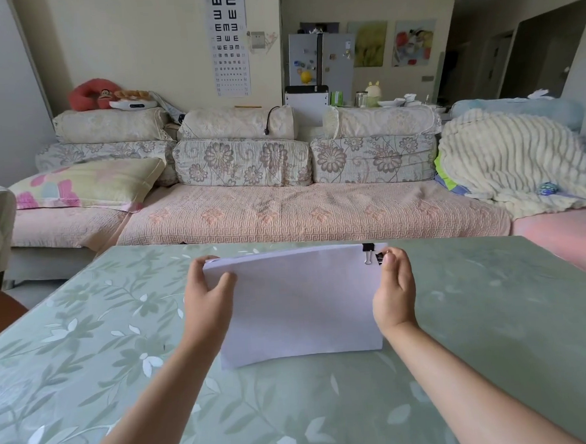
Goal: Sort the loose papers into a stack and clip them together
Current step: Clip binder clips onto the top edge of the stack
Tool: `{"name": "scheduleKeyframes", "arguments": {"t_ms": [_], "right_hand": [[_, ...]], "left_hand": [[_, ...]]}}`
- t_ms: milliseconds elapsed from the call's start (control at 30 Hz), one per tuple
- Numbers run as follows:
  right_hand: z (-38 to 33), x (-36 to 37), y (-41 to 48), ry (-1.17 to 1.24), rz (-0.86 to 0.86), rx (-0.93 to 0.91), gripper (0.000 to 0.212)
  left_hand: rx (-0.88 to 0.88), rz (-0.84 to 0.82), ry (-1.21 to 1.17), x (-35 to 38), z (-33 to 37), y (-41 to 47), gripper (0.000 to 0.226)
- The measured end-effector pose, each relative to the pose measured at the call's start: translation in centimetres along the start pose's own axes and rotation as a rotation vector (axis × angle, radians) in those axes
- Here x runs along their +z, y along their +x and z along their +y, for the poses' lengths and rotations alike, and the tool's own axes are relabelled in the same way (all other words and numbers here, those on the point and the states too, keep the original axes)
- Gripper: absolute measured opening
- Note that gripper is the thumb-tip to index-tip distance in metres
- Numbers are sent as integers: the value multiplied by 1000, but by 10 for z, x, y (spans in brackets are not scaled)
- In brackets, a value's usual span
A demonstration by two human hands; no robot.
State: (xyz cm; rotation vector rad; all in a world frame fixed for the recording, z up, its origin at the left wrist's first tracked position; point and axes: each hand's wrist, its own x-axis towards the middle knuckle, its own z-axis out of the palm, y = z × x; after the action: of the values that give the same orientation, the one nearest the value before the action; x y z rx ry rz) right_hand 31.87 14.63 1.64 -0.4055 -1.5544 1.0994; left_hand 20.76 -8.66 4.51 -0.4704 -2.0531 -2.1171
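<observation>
Second clip (379,258) half behind right thumb (389,259)

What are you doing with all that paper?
A person is holding a stack of white papers upright over the green flowery table. The left hand grips the top left corner. The right hand holds the right edge and pinches a black binder clip there. Another black clip already sits on the top edge nearby.

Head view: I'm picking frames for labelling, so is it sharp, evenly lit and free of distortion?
Head view: soft daylight, with faint glare on the table; the paper stack and binder clip are clear enough, though the white sheets show little detail; wide-angle bending stretches the forearms and curves the sofa toward the edges.
</observation>
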Motion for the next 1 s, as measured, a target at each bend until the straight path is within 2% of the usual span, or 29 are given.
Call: {"name": "scheduleKeyframes", "arguments": {"t_ms": [67,133,200,300,400,533,667,800,900,1000], "right_hand": [[-2,-1,2,31,29,-6,38],[-1,-1,4,30,35,7,46],[-4,0,6,-47,50,-28,43],[-19,3,14,-314,91,-339,34],[-51,18,16,-468,-74,-627,26],[-82,58,1,-536,-401,-653,23],[-80,97,-21,-624,-546,-674,14],[-72,105,-19,-602,-507,-692,13],[-72,103,-20,-601,-470,-732,12],[-75,100,-23,-606,-460,-722,14]], "left_hand": [[-17,30,-42,4,6,1,15],[-51,75,-40,8,10,4,25],[-84,125,-26,13,11,6,25],[-96,160,-7,17,13,8,19],[-91,157,5,17,14,7,21],[-82,141,8,16,13,7,25],[-59,93,34,12,9,10,28],[115,-60,130,-4,5,12,33],[300,-225,353,-23,3,17,25],[445,-263,506,-33,0,21,19]]}}
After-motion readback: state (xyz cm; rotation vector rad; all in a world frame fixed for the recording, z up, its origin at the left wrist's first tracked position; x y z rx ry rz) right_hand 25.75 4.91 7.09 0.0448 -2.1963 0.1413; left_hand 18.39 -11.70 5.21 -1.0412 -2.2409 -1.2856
